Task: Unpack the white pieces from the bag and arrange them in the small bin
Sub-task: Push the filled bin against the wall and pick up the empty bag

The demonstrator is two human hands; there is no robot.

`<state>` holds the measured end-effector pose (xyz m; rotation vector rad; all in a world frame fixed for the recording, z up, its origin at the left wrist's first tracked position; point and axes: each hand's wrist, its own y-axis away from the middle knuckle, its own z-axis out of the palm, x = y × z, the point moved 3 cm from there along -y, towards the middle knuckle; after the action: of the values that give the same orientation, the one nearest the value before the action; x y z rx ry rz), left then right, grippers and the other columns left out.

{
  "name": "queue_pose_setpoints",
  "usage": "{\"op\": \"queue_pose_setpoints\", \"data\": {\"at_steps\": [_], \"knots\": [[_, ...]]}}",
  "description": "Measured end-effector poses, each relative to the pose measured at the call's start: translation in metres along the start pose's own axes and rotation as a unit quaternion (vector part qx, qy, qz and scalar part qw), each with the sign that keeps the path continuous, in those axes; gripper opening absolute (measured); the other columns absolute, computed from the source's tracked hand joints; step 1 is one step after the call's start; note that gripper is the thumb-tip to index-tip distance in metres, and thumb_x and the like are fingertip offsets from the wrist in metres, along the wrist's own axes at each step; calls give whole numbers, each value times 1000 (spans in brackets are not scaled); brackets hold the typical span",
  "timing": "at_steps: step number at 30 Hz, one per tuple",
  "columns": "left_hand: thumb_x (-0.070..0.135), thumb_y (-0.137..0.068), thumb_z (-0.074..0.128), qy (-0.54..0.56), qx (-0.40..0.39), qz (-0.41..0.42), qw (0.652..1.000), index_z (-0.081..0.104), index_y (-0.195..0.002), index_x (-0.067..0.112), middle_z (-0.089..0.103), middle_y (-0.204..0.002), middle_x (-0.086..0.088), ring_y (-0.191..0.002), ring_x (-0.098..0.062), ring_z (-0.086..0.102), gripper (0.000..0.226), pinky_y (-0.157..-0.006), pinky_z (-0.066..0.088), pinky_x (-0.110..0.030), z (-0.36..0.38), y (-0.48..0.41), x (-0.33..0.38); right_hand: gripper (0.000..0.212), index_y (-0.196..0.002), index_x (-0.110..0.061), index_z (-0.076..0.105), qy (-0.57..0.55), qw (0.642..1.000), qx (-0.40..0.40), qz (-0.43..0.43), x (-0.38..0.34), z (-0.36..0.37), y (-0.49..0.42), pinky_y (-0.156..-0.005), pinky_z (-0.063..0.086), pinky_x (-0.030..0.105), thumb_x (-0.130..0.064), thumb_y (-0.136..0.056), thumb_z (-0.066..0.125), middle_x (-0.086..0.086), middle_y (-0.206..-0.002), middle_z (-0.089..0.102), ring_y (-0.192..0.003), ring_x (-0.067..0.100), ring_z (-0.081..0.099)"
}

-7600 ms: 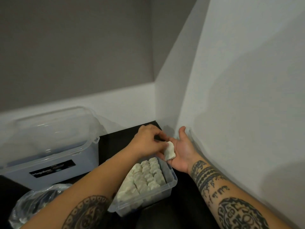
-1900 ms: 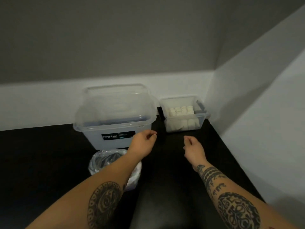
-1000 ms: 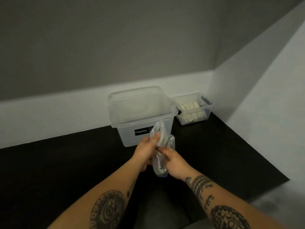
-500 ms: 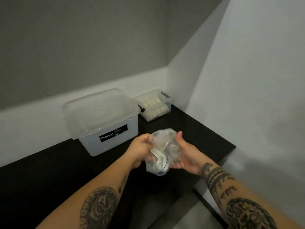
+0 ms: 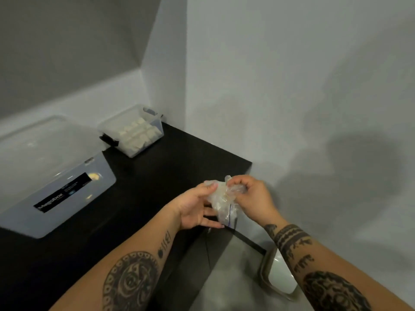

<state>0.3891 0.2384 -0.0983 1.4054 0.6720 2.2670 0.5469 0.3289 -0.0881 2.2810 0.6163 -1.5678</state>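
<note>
A crumpled clear plastic bag [image 5: 222,202] is held between both hands above the right edge of the black table. My left hand [image 5: 195,208] cups it from the left with thumb on top and fingers under it. My right hand [image 5: 251,197] pinches the bag's upper part with curled fingers. Whether anything is inside the bag I cannot tell. The small clear bin [image 5: 155,129] stands in the far corner against the wall, with rows of white pieces [image 5: 134,134] packed in it.
A large clear lidded box [image 5: 54,173] with a black label stands at the left of the black table [image 5: 157,176]. A grey wall runs close on the right. Below the table's edge stands a bin with a white liner [image 5: 280,277].
The view has swung right and the hands carried the bag out to the table's right edge. The bag is more tightly crumpled, and my right hand now pinches its top.
</note>
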Motion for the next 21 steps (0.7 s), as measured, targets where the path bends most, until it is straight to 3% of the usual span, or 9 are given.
{"op": "queue_pose_setpoints", "data": {"at_steps": [2,5,7,10,13,15,17,21], "knots": [[25,-87,76,-42,22,4,999,54,-137,27,66,-133,-17,-114,-41,69,55,-93,55,-63,19,-22,-10,26,-98,-34,72,8,1000,-7,11,22,-21,5,-85,56,24,-12,-85,78,-6,-117,68,-103,8,66],[3,-92,66,-79,71,17,994,60,-128,30,67,-129,-11,-114,-36,68,45,-83,61,-53,48,-62,-34,43,-124,-38,66,-137,983,-78,94,69,-62,25,-89,60,34,-16,-87,74,-6,-129,64,-107,10,68],[2,-89,67,-129,106,26,986,65,-120,31,71,-121,-7,-110,-31,70,43,-77,63,-46,68,-87,-57,60,-141,-42,53,-218,954,-99,179,106,-89,42,-94,59,44,-34,-86,76,-12,-137,57,-118,13,64],[8,-84,74,-227,131,24,965,69,-110,30,75,-106,-3,-98,-24,73,35,-72,64,-40,98,-129,-103,66,-145,-43,46,-150,945,-107,271,170,-109,71,-85,62,45,-40,-87,78,-2,-132,60,-106,25,71],[17,-82,73,-294,146,17,944,69,-104,27,73,-96,-1,-88,-23,72,25,-70,61,-38,117,-176,-164,56,-136,-31,52,-131,936,-40,325,233,-108,96,-77,63,49,-19,-88,79,16,-112,69,-81,27,73],[23,-81,74,-290,159,1,944,67,-108,30,72,-101,5,-87,-15,69,28,-72,60,-32,120,-202,-207,43,-128,-19,56,-121,923,24,366,273,-104,110,-71,63,44,-12,-90,75,17,-98,72,-70,26,71],[23,-84,79,-263,181,-13,947,62,-118,30,68,-112,10,-95,-8,66,39,-75,55,-22,117,-225,-251,32,-119,-12,61,-123,903,87,403,315,-93,124,-66,63,43,-12,-90,74,15,-88,74,-65,29,72],[25,-97,67,-270,223,-34,936,56,-134,30,56,-129,10,-106,-10,57,39,-86,48,-21,101,-267,-332,21,-103,-11,59,-117,832,207,501,401,-65,145,-67,64,49,-9,-88,73,14,-79,72,-63,34,73]]}}
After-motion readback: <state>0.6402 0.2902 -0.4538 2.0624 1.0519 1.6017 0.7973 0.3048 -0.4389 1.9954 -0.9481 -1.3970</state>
